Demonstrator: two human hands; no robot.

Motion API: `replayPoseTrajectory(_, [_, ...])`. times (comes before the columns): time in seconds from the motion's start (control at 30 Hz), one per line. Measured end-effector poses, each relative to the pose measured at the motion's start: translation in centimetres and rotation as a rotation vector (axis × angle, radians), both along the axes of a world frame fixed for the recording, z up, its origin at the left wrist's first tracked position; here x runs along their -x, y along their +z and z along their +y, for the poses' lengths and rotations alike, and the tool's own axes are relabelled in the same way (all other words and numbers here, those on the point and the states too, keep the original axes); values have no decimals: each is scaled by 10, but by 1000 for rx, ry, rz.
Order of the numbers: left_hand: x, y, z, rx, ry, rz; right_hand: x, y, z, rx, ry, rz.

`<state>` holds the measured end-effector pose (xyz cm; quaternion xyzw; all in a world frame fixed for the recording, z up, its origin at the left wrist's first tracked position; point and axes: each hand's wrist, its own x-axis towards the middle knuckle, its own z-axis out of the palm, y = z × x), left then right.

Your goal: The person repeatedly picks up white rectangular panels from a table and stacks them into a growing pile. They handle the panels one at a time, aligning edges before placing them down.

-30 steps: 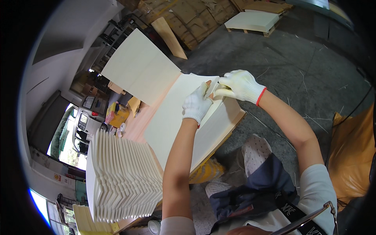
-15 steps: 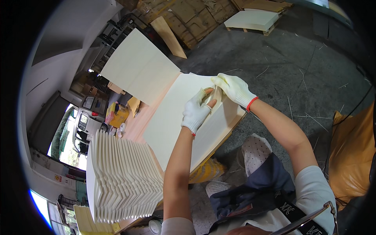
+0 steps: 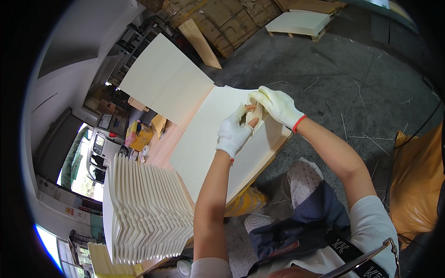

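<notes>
A stack of thin, pale cream sheets [image 3: 208, 121] lies in front of me, its cut side facing me. Both my hands work at its right corner, where the edges of some sheets are bent up. My left hand [image 3: 232, 137] wears a white knitted glove with bare thumb and fingertip, which close on the raised edges. In a full white glove with a red cuff, my right hand [image 3: 278, 105] grips the corner from above, thumb toward the left hand. How many sheets each hand holds is hidden.
A wavy pile of similar sheets [image 3: 148, 208] stands on the left. Beyond the stack, a large pale board [image 3: 164, 81] leans at a slant. An orange sack [image 3: 417, 180] is at the right. Farther off are a pallet of sheets [image 3: 299, 24] and scattered strips on the floor.
My left hand has shifted slightly right, closer to my right hand, and the bent edges between them have changed shape a little. My right hand stays nearly in place.
</notes>
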<state>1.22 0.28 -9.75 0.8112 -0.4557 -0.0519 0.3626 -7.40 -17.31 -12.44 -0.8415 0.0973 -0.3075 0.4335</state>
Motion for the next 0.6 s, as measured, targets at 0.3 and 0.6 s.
replayPoseTrajectory(0.3, [13, 14, 0, 3, 84, -29, 3, 1, 2, -8, -6, -6])
replayPoseTrajectory(0.6, [19, 18, -4, -144, 99, -43, -1, -5, -1, -18, -14, 16])
